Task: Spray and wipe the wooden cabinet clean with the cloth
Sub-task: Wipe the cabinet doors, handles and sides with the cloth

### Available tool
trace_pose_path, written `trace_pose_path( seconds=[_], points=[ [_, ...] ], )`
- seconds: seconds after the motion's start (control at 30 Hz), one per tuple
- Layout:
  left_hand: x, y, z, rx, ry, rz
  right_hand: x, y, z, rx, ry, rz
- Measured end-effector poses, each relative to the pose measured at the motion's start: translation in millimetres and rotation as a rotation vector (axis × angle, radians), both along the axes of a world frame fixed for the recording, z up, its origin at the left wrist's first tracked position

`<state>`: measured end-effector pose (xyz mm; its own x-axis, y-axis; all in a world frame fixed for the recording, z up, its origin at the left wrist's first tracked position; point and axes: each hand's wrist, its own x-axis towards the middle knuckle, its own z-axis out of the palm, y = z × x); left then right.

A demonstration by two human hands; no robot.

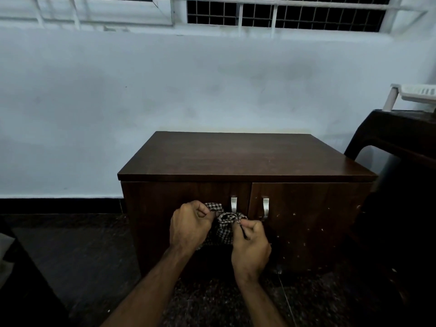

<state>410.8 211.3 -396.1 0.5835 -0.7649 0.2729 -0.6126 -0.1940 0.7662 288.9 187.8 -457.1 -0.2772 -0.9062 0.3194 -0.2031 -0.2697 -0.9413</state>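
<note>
Both hands, left and right, grip the checked cloth bunched between them before the cabinet.

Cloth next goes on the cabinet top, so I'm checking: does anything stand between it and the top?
Nothing visible does. Both hands, left and right, hold the cloth before the doors; the top lies bare above it.

The wooden cabinet stood against the pale wall, its top surface bare and open to access from above and from the front. Left of the cabinet, the dark floor lay open up to a dark object at the frame's lower left edge. Right of the cabinet, a dark chair stood close beside it and blocked side access. In front of the cabinet doors, both hands and the checked cloth occupied the space at the two metal handles.
</note>
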Motion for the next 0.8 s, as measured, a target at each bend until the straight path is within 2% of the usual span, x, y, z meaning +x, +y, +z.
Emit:
trace_pose_path(
  seconds=[0.17, 0.27, 0.4, 0.47, 0.63, 0.8],
  points=[
    [1.8, -0.2, -2.0, 0.021, 0.005, -0.01, -23.5, -7.0, 1.3, 0.124, 0.166, 0.045],
    [-0.4, -0.2, -4.6, 0.029, -0.015, -0.025, -30.2, -5.5, -0.7, 0.192, 0.074, 0.081],
    [1.0, 0.2, -4.8, 0.029, -0.006, -0.022, -21.6, -2.5, 31.3, 0.06, -0.052, 0.048],
    [-2.3, 4.3, -3.7, -0.015, 0.032, 0.003, -17.4, -3.8, 50.9, 0.016, -0.026, 0.035],
    [1.3, 5.4, 9.9, -0.203, 0.137, 0.094, -9.2, -13.3, 63.5, 0.071, 0.12, 0.022],
    [9.1, 3.3, 7.6, -0.337, 0.086, 0.047, -2.8, -15.9, 53.8, 0.039, 0.048, -0.011]
  ],
)
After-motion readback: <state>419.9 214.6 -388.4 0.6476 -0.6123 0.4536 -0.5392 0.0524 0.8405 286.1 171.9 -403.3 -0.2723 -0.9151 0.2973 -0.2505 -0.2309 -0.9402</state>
